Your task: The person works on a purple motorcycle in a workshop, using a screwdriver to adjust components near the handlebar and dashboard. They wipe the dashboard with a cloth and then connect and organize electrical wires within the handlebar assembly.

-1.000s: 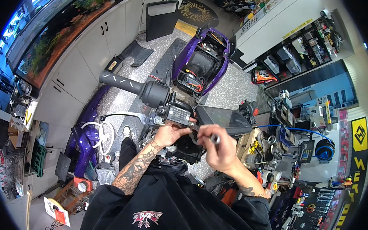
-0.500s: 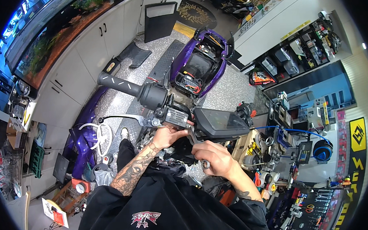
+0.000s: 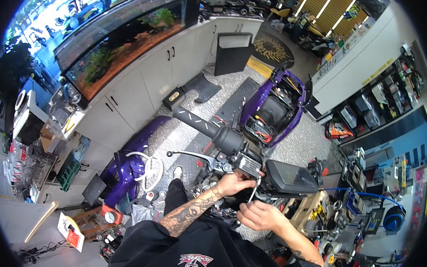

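Note:
A motorcycle handlebar with a black grip (image 3: 200, 122) and a silver lever (image 3: 190, 156) stands before me. My left hand (image 3: 232, 184) is closed just below the black reservoir (image 3: 249, 163); its fingertips are beside the upper end of a silver wrench (image 3: 254, 192), and what they pinch is hidden. The wrench slants down from there to my right hand (image 3: 260, 216), whose curled fingers are closed at its lower end. Right of the wrench is a dark display screen (image 3: 292, 176) mounted on the handlebar.
Beyond the handlebar sits a purple body section (image 3: 275, 107) with exposed wiring. More purple panels (image 3: 121, 176) and a white hose (image 3: 149, 169) lie at left. White cabinets (image 3: 146, 79) under an aquarium (image 3: 120, 51) line the far left. A cluttered bench (image 3: 333, 214) stands at right.
My view has swung, so the scene sits lower and further right. The wrench now stands lower-angled between my hands, and my right hand has drawn down to its lower end.

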Motion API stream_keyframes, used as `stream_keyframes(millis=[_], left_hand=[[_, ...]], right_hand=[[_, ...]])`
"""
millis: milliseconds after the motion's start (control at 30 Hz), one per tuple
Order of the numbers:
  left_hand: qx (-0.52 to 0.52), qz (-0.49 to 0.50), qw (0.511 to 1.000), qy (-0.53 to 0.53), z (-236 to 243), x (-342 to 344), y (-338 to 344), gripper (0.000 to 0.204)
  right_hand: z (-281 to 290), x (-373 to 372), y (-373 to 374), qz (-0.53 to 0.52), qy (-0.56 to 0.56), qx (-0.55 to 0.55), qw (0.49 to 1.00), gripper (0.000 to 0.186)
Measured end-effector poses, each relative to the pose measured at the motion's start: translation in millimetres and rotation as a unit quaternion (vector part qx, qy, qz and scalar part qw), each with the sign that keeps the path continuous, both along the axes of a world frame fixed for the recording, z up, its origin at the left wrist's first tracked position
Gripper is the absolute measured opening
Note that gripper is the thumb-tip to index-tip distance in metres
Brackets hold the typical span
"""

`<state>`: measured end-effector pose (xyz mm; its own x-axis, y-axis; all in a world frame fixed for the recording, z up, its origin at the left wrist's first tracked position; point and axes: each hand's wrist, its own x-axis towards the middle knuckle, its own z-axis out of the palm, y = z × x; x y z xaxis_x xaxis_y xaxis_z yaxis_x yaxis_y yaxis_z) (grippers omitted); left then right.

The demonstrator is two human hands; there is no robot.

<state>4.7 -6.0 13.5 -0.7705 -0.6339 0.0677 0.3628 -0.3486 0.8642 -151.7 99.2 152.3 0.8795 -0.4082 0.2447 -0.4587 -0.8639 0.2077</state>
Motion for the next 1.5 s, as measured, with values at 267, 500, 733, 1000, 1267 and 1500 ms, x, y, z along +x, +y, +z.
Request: stream_keyframes(millis=[267, 500, 733, 1000, 1267, 1500], left_hand=[[0.018, 0.016, 1.0, 0.009, 7.2, 2.0, -2.1, 0.038], [0.064, 0.054, 0.996, 0.006, 7.1, 3.6, 1.7, 0.041], [0.046, 0.049, 0.998, 0.011, 3.7, 5.6, -0.3, 0.038], [0.055, 0.141, 0.986, 0.063, -4.1, -3.8, 13.1, 0.033], [0.019, 0.184, 0.982, 0.023, 16.0, -3.5, 13.6, 0.037], [-0.154, 0.207, 0.959, -0.116, 23.2, 0.4, 3.7, 0.03]], right_hand=[[-17.2, -6.9, -5.9, 0.029, -0.065, -0.043, 0.996, 0.021], [-5.6, -9.8, -6.3, 0.009, -0.224, 0.083, 0.971, 0.023], [-3.1, -3.0, -7.5, 0.016, -0.173, -0.022, 0.984, 0.027], [-1.1, 2.9, -10.5, -0.047, -0.333, 0.004, 0.942, 0.037], [36.8, 15.1, -6.7, -0.28, -0.441, 0.069, 0.85, 0.034], [70.2, 16.4, -18.5, -0.338, -0.414, 0.116, 0.837, 0.017]])
